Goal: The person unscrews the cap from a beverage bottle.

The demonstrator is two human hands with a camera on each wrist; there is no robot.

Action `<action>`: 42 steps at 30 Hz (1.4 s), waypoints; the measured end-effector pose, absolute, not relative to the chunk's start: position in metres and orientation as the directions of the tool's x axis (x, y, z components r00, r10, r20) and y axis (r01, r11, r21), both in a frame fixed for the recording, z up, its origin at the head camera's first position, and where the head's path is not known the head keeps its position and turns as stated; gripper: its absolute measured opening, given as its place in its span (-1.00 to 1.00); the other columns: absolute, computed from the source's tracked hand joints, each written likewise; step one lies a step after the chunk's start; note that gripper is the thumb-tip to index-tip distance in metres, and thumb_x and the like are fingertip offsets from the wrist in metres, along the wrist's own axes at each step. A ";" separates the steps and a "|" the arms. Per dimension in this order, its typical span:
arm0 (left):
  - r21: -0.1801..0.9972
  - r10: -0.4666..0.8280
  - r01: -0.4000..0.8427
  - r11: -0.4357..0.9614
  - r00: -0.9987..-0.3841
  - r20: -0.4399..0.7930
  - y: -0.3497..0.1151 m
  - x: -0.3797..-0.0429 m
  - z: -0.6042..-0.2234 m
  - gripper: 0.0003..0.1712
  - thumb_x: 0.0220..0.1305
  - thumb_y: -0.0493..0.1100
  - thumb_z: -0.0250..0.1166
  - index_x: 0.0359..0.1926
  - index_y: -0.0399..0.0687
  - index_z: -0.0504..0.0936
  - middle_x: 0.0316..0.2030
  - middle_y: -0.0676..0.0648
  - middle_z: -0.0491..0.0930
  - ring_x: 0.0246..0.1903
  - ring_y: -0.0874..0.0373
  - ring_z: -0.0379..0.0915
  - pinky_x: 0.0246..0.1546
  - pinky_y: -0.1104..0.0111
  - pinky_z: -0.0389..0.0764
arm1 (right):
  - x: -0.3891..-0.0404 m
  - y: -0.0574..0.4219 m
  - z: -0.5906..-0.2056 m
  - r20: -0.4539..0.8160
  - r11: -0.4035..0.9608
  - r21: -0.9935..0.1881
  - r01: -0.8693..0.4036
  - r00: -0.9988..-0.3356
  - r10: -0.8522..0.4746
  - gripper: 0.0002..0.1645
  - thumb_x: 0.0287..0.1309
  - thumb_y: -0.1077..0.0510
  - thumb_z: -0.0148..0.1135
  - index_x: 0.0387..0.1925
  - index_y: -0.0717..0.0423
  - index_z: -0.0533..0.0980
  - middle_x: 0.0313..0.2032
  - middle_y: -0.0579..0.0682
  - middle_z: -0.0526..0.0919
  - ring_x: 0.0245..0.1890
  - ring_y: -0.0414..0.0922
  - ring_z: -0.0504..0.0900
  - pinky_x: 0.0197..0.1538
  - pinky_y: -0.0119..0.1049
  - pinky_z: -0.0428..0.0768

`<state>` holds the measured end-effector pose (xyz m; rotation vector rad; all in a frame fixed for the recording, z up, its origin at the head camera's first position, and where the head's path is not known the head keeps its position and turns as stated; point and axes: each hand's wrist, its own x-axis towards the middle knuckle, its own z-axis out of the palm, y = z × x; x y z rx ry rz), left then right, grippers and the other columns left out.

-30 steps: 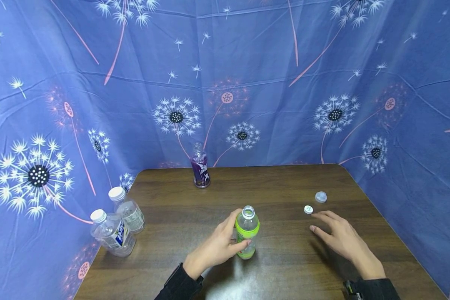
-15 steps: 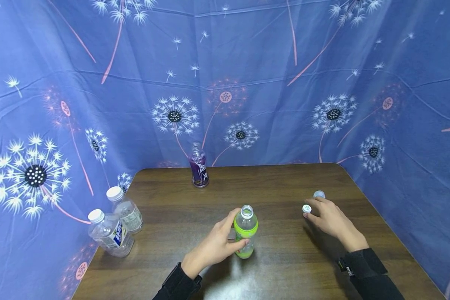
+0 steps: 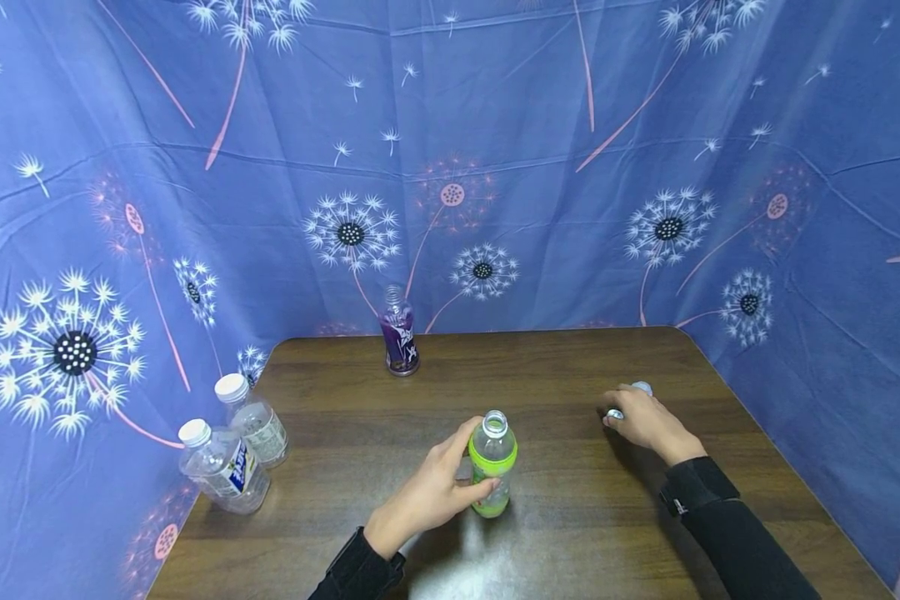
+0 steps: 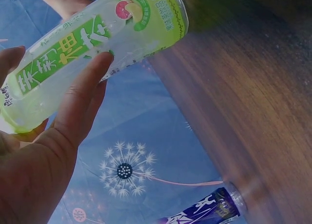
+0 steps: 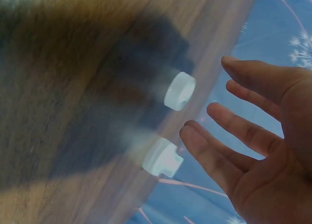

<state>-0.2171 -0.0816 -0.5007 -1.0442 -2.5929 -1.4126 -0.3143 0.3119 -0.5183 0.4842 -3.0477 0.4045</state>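
Note:
My left hand (image 3: 427, 500) grips an uncapped clear plastic drink bottle (image 3: 493, 454) with a green label, upright on the table. In the left wrist view the fingers lie along the bottle's label (image 4: 66, 50). My right hand (image 3: 648, 422) is over a small white bottle cap (image 3: 615, 413), which shows between its thumb and fingers in the head view. In the right wrist view that white cap (image 5: 180, 91) stands apart from the spread, slightly bent fingers (image 5: 243, 129). A second, paler cap (image 5: 163, 158) with a raised middle lies beside it, partly hidden behind the right hand in the head view.
Two clear bottles with white caps, one (image 3: 228, 471) nearer and one (image 3: 257, 425) behind, stand at the table's left edge. An uncapped purple-labelled bottle (image 3: 400, 337) stands at the back. Blue dandelion-print cloth (image 3: 555, 208) hangs around the brown wooden table (image 3: 555, 367).
My right hand has moved left and forward, over the white cap, and now partly covers both caps. The left hand keeps its grip on the green-labelled bottle, which stays in place.

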 end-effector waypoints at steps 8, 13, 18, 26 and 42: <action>0.746 0.551 0.556 0.366 -0.776 0.308 -0.082 -0.218 -0.501 -0.03 0.36 -0.10 0.47 0.58 0.35 0.08 0.29 0.04 0.55 0.22 0.13 0.58 0.21 0.23 0.66 | -0.328 0.313 -0.531 0.031 0.927 -0.221 -0.303 -0.952 -0.304 -0.57 0.20 0.28 0.44 0.11 0.28 0.65 0.02 0.29 0.70 0.06 0.30 0.68 0.01 0.17 0.69; 0.747 0.550 0.553 0.370 -0.778 0.304 -0.082 -0.218 -0.502 -0.03 0.36 -0.08 0.46 0.59 0.37 0.07 0.29 0.08 0.55 0.23 0.14 0.57 0.25 0.22 0.63 | -0.331 0.315 -0.537 0.043 0.931 -0.221 -0.292 -0.956 -0.289 -0.61 0.17 0.35 0.40 0.06 0.26 0.68 0.00 0.29 0.70 0.05 0.32 0.68 0.01 0.18 0.68; 0.774 0.548 0.527 0.350 -0.785 0.287 -0.083 -0.219 -0.503 -0.03 0.37 -0.10 0.46 0.59 0.38 0.08 0.30 0.04 0.54 0.24 0.09 0.56 0.14 0.31 0.68 | -0.334 0.316 -0.541 0.054 0.930 -0.229 -0.288 -0.957 -0.283 -0.67 0.17 0.36 0.38 0.00 0.29 0.69 -0.04 0.30 0.71 0.04 0.32 0.68 0.02 0.18 0.68; 0.780 0.547 0.528 0.334 -0.783 0.295 -0.083 -0.218 -0.504 -0.05 0.38 -0.09 0.44 0.59 0.32 0.09 0.30 -0.01 0.53 0.25 0.04 0.56 0.04 0.41 0.69 | -0.335 0.318 -0.540 0.009 0.942 -0.240 -0.236 -0.970 -0.241 -0.72 0.25 0.30 0.33 -0.01 0.31 0.68 -0.05 0.30 0.72 -0.01 0.28 0.70 -0.04 0.16 0.70; 0.782 0.525 0.530 0.328 -0.790 0.315 -0.081 -0.216 -0.507 -0.07 0.37 -0.10 0.45 0.58 0.31 0.12 0.27 -0.04 0.55 0.22 0.02 0.57 -0.10 0.45 0.71 | -0.311 0.306 -0.521 0.225 0.916 -0.204 -0.345 -0.927 -0.300 -0.63 0.23 0.21 0.38 0.02 0.34 0.67 0.04 0.34 0.67 0.05 0.35 0.67 0.04 0.28 0.64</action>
